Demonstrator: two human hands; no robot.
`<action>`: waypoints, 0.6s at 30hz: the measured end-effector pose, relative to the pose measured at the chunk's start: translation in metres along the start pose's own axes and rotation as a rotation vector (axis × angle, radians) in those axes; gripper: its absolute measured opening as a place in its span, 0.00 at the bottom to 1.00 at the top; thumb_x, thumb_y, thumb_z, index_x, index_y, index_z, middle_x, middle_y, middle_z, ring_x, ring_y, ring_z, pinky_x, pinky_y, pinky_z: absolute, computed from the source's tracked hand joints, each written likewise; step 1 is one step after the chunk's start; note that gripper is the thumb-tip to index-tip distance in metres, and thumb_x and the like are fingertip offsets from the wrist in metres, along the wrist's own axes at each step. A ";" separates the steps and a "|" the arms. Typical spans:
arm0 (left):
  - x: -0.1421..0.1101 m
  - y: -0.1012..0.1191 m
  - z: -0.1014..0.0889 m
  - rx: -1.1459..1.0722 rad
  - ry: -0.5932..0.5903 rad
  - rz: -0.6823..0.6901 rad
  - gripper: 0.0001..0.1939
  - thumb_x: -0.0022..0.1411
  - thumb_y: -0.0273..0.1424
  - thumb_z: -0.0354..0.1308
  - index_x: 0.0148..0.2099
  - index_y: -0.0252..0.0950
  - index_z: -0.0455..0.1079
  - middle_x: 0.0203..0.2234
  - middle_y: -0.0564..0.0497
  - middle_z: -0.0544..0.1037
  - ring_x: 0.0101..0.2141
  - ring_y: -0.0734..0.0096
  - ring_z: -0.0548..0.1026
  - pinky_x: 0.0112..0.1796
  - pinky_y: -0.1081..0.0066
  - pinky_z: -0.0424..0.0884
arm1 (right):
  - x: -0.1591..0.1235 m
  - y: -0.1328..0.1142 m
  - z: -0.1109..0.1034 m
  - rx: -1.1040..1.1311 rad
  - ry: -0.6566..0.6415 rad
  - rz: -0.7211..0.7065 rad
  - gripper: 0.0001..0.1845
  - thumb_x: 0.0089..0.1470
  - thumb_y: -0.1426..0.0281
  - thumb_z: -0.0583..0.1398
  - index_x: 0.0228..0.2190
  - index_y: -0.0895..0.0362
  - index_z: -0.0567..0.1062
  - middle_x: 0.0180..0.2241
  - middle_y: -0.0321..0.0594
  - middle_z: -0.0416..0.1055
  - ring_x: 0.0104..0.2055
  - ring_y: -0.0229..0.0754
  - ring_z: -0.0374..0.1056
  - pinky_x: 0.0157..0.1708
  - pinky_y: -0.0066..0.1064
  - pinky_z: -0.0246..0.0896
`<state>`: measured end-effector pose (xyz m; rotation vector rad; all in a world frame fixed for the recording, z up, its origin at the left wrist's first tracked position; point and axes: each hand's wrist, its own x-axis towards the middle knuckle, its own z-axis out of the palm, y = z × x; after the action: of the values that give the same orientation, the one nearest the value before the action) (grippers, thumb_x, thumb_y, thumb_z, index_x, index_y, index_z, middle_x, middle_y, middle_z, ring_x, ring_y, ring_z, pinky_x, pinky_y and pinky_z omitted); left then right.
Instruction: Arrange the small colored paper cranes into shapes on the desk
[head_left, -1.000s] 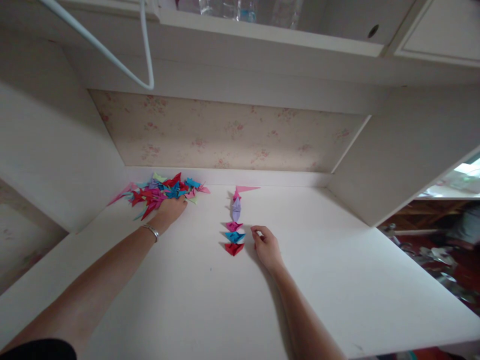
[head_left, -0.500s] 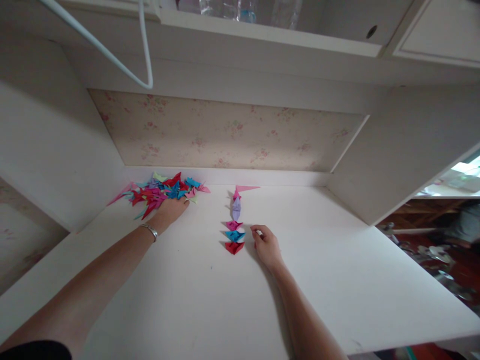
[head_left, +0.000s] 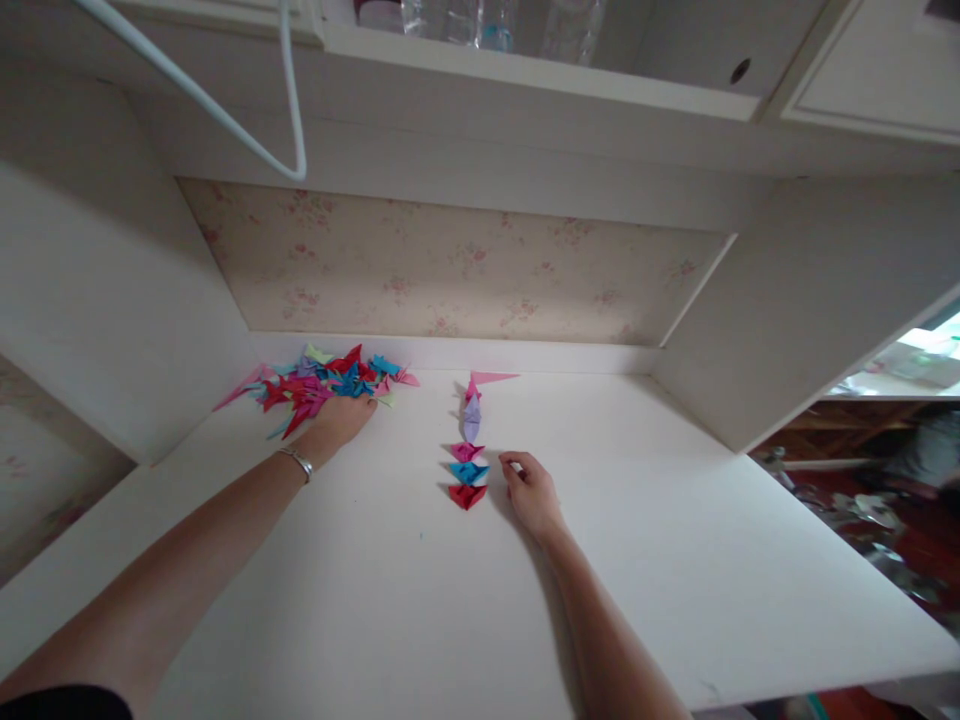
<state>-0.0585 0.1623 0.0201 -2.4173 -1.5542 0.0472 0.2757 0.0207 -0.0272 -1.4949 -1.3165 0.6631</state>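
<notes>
A heap of small folded paper pieces (head_left: 322,382) in red, blue, pink and green lies at the back left of the white desk (head_left: 420,600). My left hand (head_left: 341,418), with a bracelet on its wrist, reaches into the heap's near edge, where its fingertips are buried among the pieces. A row of folded pieces runs away from me down the middle: red (head_left: 467,495), blue (head_left: 469,472), magenta (head_left: 466,451), lavender (head_left: 472,418), then a pink triangle (head_left: 493,377). My right hand (head_left: 531,490) rests on the desk just right of the red and blue pieces, fingers curled in, with nothing showing in them.
The desk sits in an alcove with a flowered back panel (head_left: 450,270) and white side walls. A shelf overhead holds plastic bottles (head_left: 487,20). A white hanger (head_left: 292,110) hangs at the upper left. Beyond the desk's right edge lies a cluttered floor (head_left: 862,510).
</notes>
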 end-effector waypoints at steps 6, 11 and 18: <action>-0.010 0.010 -0.022 -0.030 0.018 -0.036 0.17 0.64 0.26 0.45 0.49 0.29 0.71 0.38 0.34 0.78 0.38 0.53 0.78 0.38 0.60 0.72 | 0.000 0.002 0.000 -0.013 -0.019 -0.021 0.14 0.51 0.61 0.56 0.35 0.53 0.78 0.28 0.38 0.74 0.26 0.40 0.66 0.24 0.29 0.59; -0.025 0.038 -0.043 -0.177 0.096 -0.018 0.17 0.67 0.35 0.46 0.50 0.38 0.72 0.43 0.42 0.79 0.40 0.60 0.77 0.39 0.67 0.71 | 0.000 0.002 0.000 0.018 0.000 -0.033 0.15 0.50 0.60 0.56 0.35 0.53 0.78 0.25 0.37 0.73 0.24 0.40 0.65 0.23 0.29 0.58; -0.034 0.093 -0.071 -0.491 0.147 0.026 0.14 0.65 0.35 0.51 0.52 0.43 0.69 0.40 0.52 0.81 0.40 0.67 0.78 0.38 0.73 0.70 | -0.001 0.003 -0.002 0.160 0.058 0.112 0.20 0.51 0.55 0.57 0.38 0.56 0.77 0.16 0.31 0.64 0.18 0.37 0.59 0.18 0.27 0.52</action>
<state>0.0213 0.0808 0.0628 -2.7201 -1.6127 -0.5567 0.2778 0.0192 -0.0294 -1.4534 -1.1152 0.7725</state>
